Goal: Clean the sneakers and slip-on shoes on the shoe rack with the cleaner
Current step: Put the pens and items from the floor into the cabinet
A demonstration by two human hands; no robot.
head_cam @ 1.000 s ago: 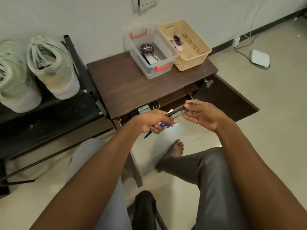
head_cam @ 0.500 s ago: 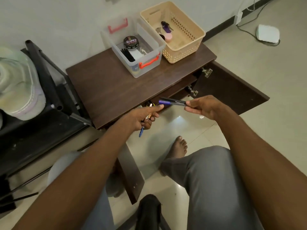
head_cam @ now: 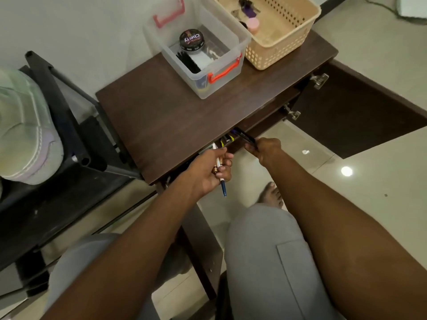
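A pale green sneaker (head_cam: pixel 25 132) sits on the black shoe rack (head_cam: pixel 76 158) at the left. My left hand (head_cam: pixel 208 170) grips a white and blue pen (head_cam: pixel 221 175) and a small gold battery just below the front edge of the brown cabinet (head_cam: pixel 180 112). My right hand (head_cam: pixel 265 150) pinches a dark marker with a purple end (head_cam: pixel 245 136), its tip pointing into the cabinet's open shelf. A clear plastic box (head_cam: pixel 203 54) on the cabinet top holds a black polish tin (head_cam: pixel 191 40) and a black-bristled brush (head_cam: pixel 188 62).
A beige perforated basket (head_cam: pixel 284 31) with keys and a pink jar stands beside the clear box. The cabinet's right door (head_cam: pixel 351 116) hangs open over the tiled floor. My grey-trousered knees and a bare foot (head_cam: pixel 271 197) are below the hands.
The view has shifted closer and leftward. My right hand carried the dark marker from mid-air to the cabinet's shelf opening. My left hand kept the pen and stayed below the cabinet edge.
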